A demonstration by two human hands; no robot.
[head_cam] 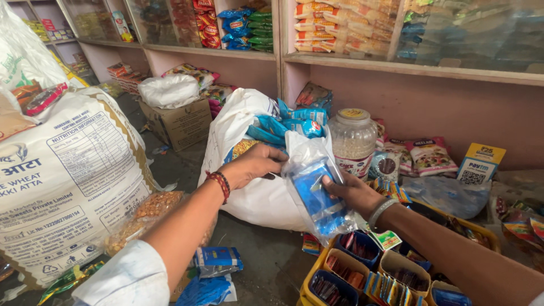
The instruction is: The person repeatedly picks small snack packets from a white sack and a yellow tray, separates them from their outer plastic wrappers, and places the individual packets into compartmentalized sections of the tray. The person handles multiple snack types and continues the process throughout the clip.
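Shelves of packaged goods (351, 28) line a shop's back wall above a cluttered floor. At centre, the right hand (352, 192) grips a clear plastic bag of blue packets (315, 190), fingers closed around its side, while the left hand (255, 164) pinches the bag's top edge, before a white sack (243, 124) and beside a lidded plastic jar (353, 139).

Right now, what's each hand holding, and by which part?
Right hand holds a clear bag of blue packets by its right side. Left hand grips the bag's upper left edge, at the white sack.
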